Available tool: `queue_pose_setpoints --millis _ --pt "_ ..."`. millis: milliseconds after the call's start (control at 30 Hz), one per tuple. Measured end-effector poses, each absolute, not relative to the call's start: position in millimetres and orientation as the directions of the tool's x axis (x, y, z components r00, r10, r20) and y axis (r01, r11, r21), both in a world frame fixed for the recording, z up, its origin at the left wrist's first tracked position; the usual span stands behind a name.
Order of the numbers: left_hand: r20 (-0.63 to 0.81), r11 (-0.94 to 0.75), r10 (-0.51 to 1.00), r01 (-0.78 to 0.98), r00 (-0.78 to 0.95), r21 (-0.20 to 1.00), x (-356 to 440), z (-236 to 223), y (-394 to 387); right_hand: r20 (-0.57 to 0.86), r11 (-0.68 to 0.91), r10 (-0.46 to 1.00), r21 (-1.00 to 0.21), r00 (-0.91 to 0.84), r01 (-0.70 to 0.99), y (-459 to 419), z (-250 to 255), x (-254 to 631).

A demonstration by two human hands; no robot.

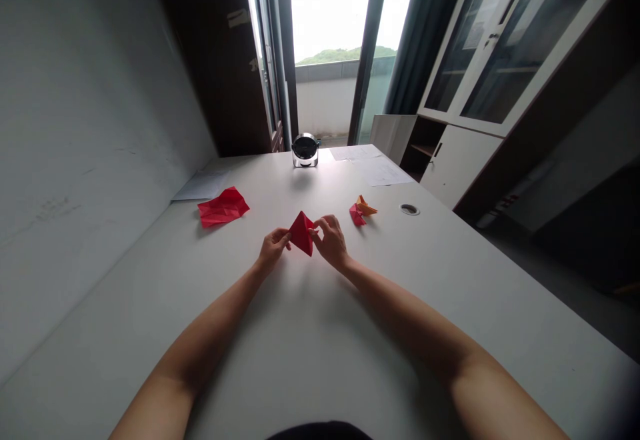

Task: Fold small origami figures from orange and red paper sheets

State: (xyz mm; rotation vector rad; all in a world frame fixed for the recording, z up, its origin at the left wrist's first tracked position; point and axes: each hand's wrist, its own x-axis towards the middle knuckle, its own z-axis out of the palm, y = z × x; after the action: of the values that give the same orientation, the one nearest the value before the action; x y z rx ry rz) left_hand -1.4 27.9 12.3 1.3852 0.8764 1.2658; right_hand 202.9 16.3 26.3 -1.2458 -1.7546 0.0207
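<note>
A piece of folded red paper (301,233), roughly diamond-shaped, is held up just above the white table between my two hands. At its left corner, the thumb and fingers of my left hand (273,247) pinch the edge. My right hand (331,239) grips the right side with thumb and forefinger, near a fold. To the right lie small folded paper figures, one red (357,215) and one orange (367,206), touching each other. On the left rests a creased, opened-out sheet of red paper (223,207).
A round black device on a metal stand (305,151) stands at the table's far edge. Paper sheets (383,171) lie at the back right, others (200,185) at the back left by the wall. A cable hole (409,209) is set in the table (320,360).
</note>
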Motion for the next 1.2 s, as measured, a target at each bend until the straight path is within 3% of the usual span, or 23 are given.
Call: queue_pose_setpoints --millis 233,500,800,1200 --pt "0.257 -0.251 0.939 -0.055 0.226 0.966 1.1 12.4 26.2 0.585 0.485 0.8 -0.496 -0.136 0.72 18.4 23.1 204.7" --pt "0.276 -0.287 0.936 0.023 0.218 0.958 -1.5 11.6 26.7 0.434 0.505 0.863 -0.715 -0.258 0.484 9.7 24.2 199.7" --pt "0.259 -0.282 0.942 0.086 0.214 0.956 -0.2 8.9 27.0 0.479 0.525 0.847 -0.684 -0.231 0.506 13.2 20.2 198.0" --pt "0.211 -0.239 0.942 0.08 0.26 0.968 -1.8 5.9 30.0 0.427 0.476 0.878 -0.732 -0.217 0.487 15.8 17.1 199.4"
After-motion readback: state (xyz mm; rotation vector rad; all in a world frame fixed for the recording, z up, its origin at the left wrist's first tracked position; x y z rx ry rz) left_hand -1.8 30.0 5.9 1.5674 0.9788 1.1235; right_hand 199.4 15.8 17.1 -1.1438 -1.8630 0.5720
